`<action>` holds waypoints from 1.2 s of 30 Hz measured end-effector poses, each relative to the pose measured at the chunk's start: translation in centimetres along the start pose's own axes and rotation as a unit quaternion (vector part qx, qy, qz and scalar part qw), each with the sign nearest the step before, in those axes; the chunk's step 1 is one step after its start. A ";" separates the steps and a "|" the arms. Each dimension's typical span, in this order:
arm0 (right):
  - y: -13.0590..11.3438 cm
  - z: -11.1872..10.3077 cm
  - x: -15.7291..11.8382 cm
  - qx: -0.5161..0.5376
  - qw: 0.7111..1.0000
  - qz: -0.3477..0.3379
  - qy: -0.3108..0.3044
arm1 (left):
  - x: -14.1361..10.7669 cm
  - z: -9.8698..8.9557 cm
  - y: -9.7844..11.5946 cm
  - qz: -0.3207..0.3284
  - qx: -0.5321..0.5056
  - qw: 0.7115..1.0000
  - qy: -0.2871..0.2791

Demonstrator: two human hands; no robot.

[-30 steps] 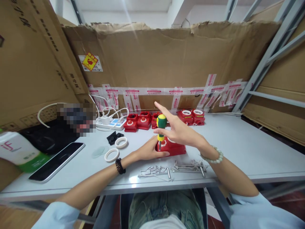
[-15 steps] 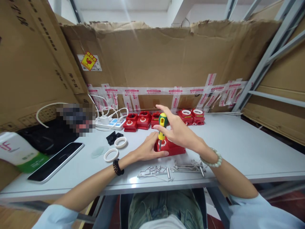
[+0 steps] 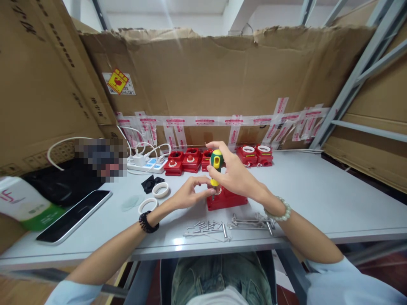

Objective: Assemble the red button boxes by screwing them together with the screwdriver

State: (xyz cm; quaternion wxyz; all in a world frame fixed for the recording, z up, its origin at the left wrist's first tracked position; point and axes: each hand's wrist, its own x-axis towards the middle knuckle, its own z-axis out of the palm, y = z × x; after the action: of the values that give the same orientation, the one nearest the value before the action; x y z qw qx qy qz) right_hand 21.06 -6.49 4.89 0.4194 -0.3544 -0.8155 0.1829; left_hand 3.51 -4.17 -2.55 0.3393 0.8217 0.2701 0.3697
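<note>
My right hand [image 3: 237,169] is closed round the handle of a yellow and green screwdriver [image 3: 216,160], which stands upright with its tip down on a red housing [image 3: 232,200]. Thumb and forefinger of my left hand [image 3: 190,192] come together at the screwdriver's shaft, just above the housing; the exact contact is partly hidden. The housing lies on the grey table [image 3: 305,190] and has a round white-marked part near the tip. In front of it are several loose screws [image 3: 206,226] and a second group of metal rods and pins [image 3: 252,222].
Several red housings stand in a back row, some with a red dome [image 3: 173,163], two with white rings [image 3: 263,149]. On the left are loose white rings [image 3: 160,190], black rubber parts [image 3: 149,184], clear discs [image 3: 132,202], a power strip [image 3: 149,164], a phone [image 3: 74,216] and a white-green pack [image 3: 28,203].
My left hand has let go of the housing's left side and risen to the screwdriver's shaft. The screwdriver stays upright in my right hand, which has barely moved.
</note>
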 end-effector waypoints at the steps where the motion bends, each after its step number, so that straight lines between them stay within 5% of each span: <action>1: -0.1 0.1 0.0 0.006 1.000 0.002 0.000 | 0.0 0.0 0.0 -0.013 -0.011 1.000 -0.009; 9: -0.4 0.6 -0.1 0.020 1.000 -0.013 0.006 | 0.5 0.9 -1.0 -0.032 -0.019 0.996 0.080; 16: -0.1 0.7 -0.1 0.040 0.999 -0.001 0.021 | 0.0 0.1 -1.0 -0.020 -0.003 1.000 0.007; 22: -0.2 0.8 -0.2 0.046 0.998 -0.009 0.029 | 0.4 1.0 -0.9 -0.028 -0.039 0.996 0.075; 27: -0.2 0.8 -0.2 0.039 0.998 -0.006 0.040 | 0.0 0.4 -0.7 -0.027 -0.025 0.999 -0.009; 33: -0.1 0.8 -0.2 0.044 0.999 -0.003 0.030 | 0.5 1.0 -0.7 -0.050 -0.029 0.996 0.075; 36: -0.1 0.8 -0.2 0.041 0.998 -0.006 0.037 | 0.3 0.8 -0.5 -0.027 -0.010 0.998 0.048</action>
State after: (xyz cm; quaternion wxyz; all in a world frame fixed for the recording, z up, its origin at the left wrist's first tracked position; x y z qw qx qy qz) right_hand 20.43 -6.67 4.34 0.4644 -0.3387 -0.7934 0.2002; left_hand 4.19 -3.96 -3.17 0.3441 0.7918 0.3048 0.4022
